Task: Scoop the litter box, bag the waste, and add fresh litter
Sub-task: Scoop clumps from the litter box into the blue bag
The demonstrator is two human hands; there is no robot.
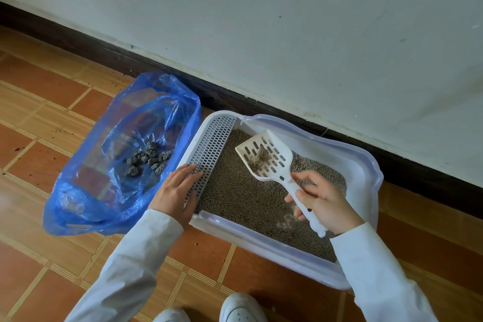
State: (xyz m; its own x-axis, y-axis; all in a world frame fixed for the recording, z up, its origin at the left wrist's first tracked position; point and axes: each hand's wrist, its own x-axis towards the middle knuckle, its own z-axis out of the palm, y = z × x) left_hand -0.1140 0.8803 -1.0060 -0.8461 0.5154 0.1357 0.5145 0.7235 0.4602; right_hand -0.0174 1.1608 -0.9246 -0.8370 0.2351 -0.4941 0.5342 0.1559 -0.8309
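Observation:
A white litter box (363, 165) with grey-brown litter (245, 198) stands on the floor against the wall. My right hand (324, 201) grips the handle of a white slotted scoop (266, 157), held above the litter with a small grey clump in its bowl. My left hand (177, 191) rests flat, fingers straight, on the grated step (214, 144) at the box's left end. To the left lies an open blue plastic bag (86, 191) with several dark waste clumps (149, 159) inside.
A white wall (287, 21) with a dark baseboard (104, 55) runs behind the box. The floor is orange-brown tile (47, 91). My white shoes (240, 308) show at the bottom edge, close to the box's near rim.

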